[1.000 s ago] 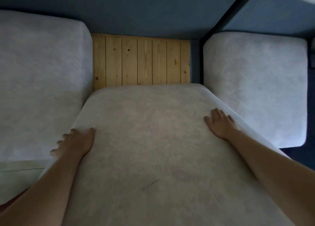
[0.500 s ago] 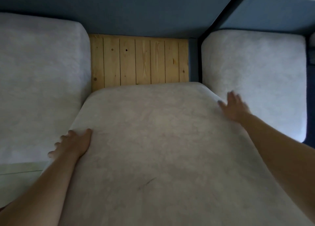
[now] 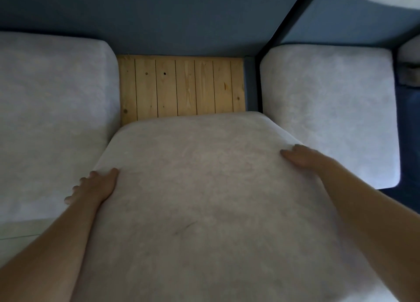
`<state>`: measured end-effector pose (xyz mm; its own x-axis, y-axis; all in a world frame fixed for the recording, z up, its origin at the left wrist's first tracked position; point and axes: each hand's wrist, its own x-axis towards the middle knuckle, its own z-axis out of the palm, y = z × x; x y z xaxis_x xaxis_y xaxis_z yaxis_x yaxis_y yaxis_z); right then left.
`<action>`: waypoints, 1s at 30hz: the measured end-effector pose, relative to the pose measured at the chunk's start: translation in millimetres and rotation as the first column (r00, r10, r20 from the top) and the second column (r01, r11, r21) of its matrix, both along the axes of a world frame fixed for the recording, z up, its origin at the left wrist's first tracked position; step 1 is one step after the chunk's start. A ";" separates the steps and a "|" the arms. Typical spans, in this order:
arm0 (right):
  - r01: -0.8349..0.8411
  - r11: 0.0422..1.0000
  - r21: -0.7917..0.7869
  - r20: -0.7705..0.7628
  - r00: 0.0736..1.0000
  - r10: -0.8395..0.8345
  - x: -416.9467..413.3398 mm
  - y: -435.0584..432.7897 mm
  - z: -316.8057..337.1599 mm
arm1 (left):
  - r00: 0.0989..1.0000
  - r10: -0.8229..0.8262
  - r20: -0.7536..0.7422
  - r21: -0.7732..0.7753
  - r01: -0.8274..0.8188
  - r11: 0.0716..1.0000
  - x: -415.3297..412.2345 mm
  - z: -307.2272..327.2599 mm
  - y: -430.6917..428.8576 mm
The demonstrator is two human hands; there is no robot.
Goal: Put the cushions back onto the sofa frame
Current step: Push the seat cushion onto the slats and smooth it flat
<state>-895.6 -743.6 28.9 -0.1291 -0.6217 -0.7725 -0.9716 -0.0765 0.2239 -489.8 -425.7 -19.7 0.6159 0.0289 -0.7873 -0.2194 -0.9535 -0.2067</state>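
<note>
Middle cushion [image 3: 204,199] lies centre, its far edge short of the bare frame slats [image 3: 181,87] at 12 o'clock. Left hand [image 3: 95,188] at 8, right hand [image 3: 302,158] at 2 – each clasps a side edge, thumb on top. Prob bulky, soft, light – grip the sides w/ both hands

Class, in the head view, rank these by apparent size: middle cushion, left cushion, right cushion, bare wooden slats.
1. The middle cushion, largest, though nearest the camera.
2. The left cushion and right cushion look alike; the left is cropped by the frame, so unranked.
3. The bare wooden slats, smallest.
</note>
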 end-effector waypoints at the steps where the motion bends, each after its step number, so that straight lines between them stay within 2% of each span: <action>1: -0.006 0.997 -0.071 0.024 1.000 0.007 0.6 -3.1 5.0 | 1.000 0.002 -0.009 -0.005 -0.002 1.000 1.5 -0.1 0.6; 3: -0.090 0.987 -0.136 0.005 0.996 0.091 -3.5 23.2 15.1 | 1.000 0.001 -0.010 -0.015 -0.001 1.000 0.2 0.4 0.7; 6: -0.145 0.986 0.078 -0.058 0.987 0.150 -14.1 56.9 14.8 | 1.000 -0.013 0.006 -0.024 0.013 1.000 -1.0 3.4 -1.8; 8: -0.085 0.992 0.094 -0.025 0.996 0.088 -7.4 29.3 17.2 | 1.000 -0.012 -0.025 -0.047 0.011 0.999 4.3 1.4 -1.2; 9: -0.056 0.998 0.039 0.008 0.998 0.056 -1.8 15.4 22.7 | 0.999 -0.014 -0.040 -0.050 0.012 0.999 8.5 -0.7 1.4; 11: -0.098 0.991 -0.095 0.020 0.995 0.100 1.5 18.3 31.5 | 0.998 -0.023 -0.061 -0.036 0.021 0.999 11.5 -3.5 6.7; 12: -0.149 0.983 -0.111 -0.003 0.989 0.150 0.4 36.5 35.1 | 0.998 -0.024 -0.060 -0.041 0.022 0.999 10.7 -3.0 10.5; 14: -0.172 0.985 0.024 -0.060 0.983 0.174 -9.9 69.8 32.3 | 0.998 -0.034 -0.059 -0.058 0.031 0.998 5.2 1.0 12.1; 16: -0.146 0.987 0.072 -0.046 0.988 0.149 -9.9 56.7 30.7 | 0.996 -0.055 -0.076 -0.082 0.049 0.995 5.3 5.4 10.6; 18: -0.086 0.996 -0.004 0.034 0.996 0.086 2.1 28.8 39.1 | 0.990 -0.083 -0.110 -0.104 0.071 0.992 8.6 10.0 11.8; 20: -0.135 0.986 -0.102 0.087 0.986 0.144 13.4 37.4 45.5 | 0.976 -0.150 -0.156 -0.131 0.130 0.983 12.9 9.1 21.4; 21: -0.204 0.975 -0.092 0.086 0.974 0.212 15.7 58.6 45.1 | 0.967 -0.190 -0.172 -0.141 0.167 0.976 14.4 8.4 28.0; 23: -0.271 0.959 0.085 0.046 0.962 0.268 15.0 88.4 40.4 | 0.952 -0.241 -0.188 -0.162 0.212 0.964 20.5 -0.3 42.8; 25: -0.246 0.958 0.147 0.023 0.969 0.246 20.1 67.7 34.9 | 0.949 -0.248 -0.197 -0.148 0.221 0.964 23.1 1.6 44.9; 27: -0.199 0.974 0.105 0.039 0.980 0.196 32.7 46.9 39.9 | 0.958 -0.201 -0.204 -0.126 0.178 0.976 20.5 15.0 41.2; 30: -0.282 0.959 0.004 0.090 0.956 0.281 36.3 94.7 45.5 | 0.968 -0.145 -0.206 -0.105 0.126 0.987 8.5 29.0 38.3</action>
